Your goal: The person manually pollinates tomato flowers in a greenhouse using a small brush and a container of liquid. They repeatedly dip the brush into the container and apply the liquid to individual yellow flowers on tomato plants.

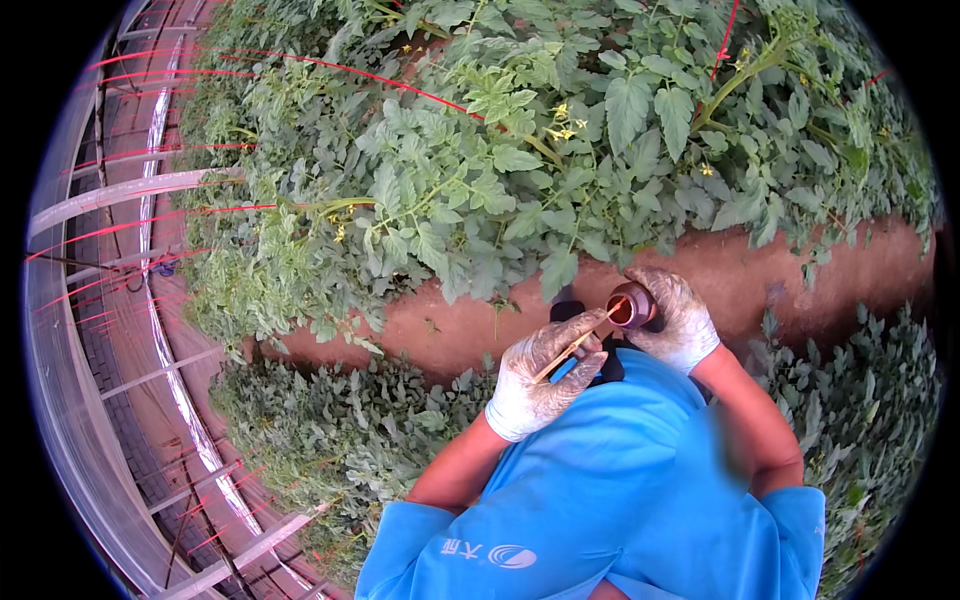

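Observation:
Both hands wear stained, thin white gloves. In my left hand (546, 375) is a slender wooden stick (574, 349), slanting up to the right. Its tip is at the mouth of a small dark brown bottle (632, 306), which holds something reddish-orange. My right hand (675, 315) grips this bottle around its side, with the opening facing the stick. Just beyond the hands stand leafy tomato plants (450, 210) with small yellow flowers (561, 124).
A bare reddish-brown soil path (450, 330) runs between two plant rows. Red strings (375, 77) stretch over the far row. More plants (337, 427) grow close on the near side. Pale frame bars (135, 195) and clear plastic sheeting (82, 420) stand at the left.

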### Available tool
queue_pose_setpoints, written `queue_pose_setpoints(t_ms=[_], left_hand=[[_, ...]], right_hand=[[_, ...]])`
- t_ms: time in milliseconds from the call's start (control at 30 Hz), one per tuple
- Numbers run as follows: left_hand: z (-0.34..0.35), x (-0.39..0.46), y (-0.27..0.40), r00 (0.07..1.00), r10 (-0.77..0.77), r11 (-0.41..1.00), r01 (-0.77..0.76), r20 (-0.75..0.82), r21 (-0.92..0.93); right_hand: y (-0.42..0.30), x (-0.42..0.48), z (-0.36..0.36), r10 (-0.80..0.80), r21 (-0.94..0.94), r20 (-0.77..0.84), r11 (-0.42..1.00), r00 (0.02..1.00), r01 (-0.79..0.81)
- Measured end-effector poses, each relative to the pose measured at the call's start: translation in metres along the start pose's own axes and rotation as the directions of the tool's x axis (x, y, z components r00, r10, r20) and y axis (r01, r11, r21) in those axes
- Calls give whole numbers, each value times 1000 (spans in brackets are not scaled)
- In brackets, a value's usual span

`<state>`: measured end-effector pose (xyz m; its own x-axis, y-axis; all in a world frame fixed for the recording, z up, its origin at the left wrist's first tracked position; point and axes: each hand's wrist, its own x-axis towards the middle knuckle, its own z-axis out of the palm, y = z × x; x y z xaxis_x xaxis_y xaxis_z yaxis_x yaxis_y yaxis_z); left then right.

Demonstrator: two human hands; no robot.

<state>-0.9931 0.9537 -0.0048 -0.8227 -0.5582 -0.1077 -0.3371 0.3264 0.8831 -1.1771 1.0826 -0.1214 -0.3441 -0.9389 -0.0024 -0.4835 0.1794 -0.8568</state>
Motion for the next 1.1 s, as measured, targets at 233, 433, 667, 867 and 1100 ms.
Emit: queue_pose_setpoints(t_ms=[233, 433, 667, 867, 1100], left_hand=[[-60, -39, -13, 984, 153, 985, -145, -87, 93], [-144, -84, -42, 978, -9, 973, -39, -208, -225], [-214, -144, -97, 919, -36, 894, -147, -393, -423], [-266, -178, -105, 939, -218, 792, 11, -267, -610], [-261, -190, -94, 959, -207, 859, 83, -194, -506]], right_hand=[[-38, 17, 43, 22, 36, -5, 999, 1000, -21], [-90, 46, 94, 0, 27, -159, 1000, 987, 4], [-152, 65, 162, -55, -21, -117, 998, 992, 53], [-170, 66, 207, -87, 18, -47, 996, 995, 88], [-169, 81, 214, -93, 73, -12, 993, 996, 94]])
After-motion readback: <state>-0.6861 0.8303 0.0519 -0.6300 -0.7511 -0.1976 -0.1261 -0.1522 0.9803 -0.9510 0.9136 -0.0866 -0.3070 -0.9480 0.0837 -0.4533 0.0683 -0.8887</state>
